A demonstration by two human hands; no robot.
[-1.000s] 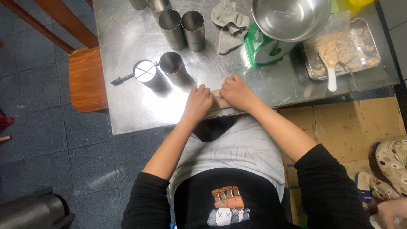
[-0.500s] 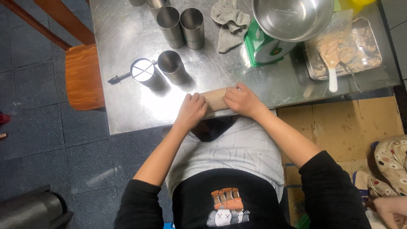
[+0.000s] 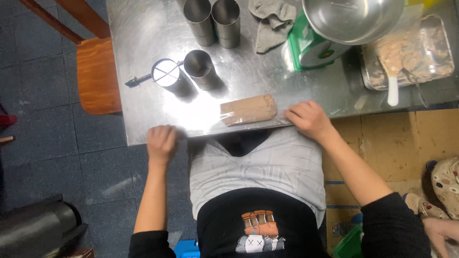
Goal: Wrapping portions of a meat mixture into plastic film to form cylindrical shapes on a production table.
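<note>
A: Surface?
B: Steel tabletop [image 3: 143,38]. Far right: large steel bowl [image 3: 351,19] on a green scale [image 3: 308,48]; beside it a tray of brown paste [image 3: 420,52] with a white spatula [image 3: 392,88].
A: Mid-size items?
B: Four steel cylinder moulds [image 3: 210,21], grey cloth [image 3: 272,21].
A: Work piece?
B: Brown wrapped roll [image 3: 248,109], lying flat near the front edge, between the hands.
A: Hands?
B: Well apart. Left hand [image 3: 161,142] curled at the front edge, holding nothing visible. Right hand [image 3: 310,119] flat on the edge just beside the roll, not clamped.
</note>
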